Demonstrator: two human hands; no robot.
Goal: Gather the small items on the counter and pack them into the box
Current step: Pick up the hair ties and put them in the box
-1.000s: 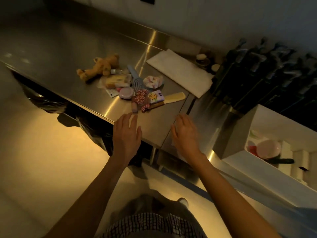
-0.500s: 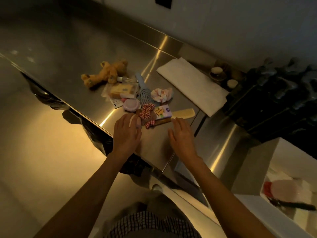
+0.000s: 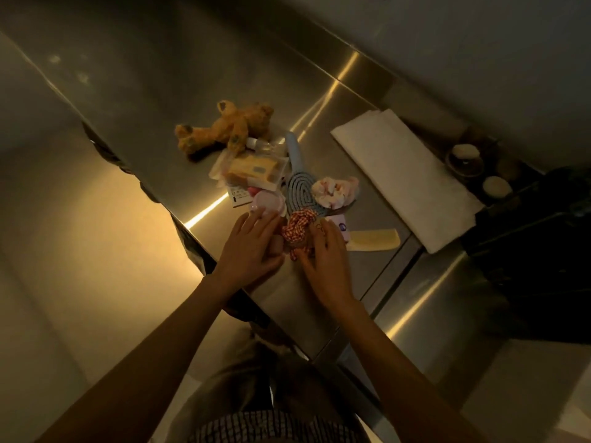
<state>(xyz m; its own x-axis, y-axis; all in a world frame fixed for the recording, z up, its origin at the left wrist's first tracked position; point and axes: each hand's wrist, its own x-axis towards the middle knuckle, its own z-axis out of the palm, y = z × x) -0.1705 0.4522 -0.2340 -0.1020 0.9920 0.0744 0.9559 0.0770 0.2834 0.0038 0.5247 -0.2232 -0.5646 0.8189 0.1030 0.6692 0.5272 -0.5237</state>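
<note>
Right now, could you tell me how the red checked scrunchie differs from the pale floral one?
The red checked scrunchie lies between both hands, the left hand and right hand closing around it; the pale floral scrunchie sits untouched beyond the hairbrush. One is red-and-white gingham, the other pale with pink blotches. Both are bunched fabric rings on the counter.

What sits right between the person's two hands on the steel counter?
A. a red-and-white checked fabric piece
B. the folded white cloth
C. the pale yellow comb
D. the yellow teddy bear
A: the red-and-white checked fabric piece lies between the left hand and the right hand, while the teddy bear, folded cloth and comb lie off to the sides or farther back.
</note>
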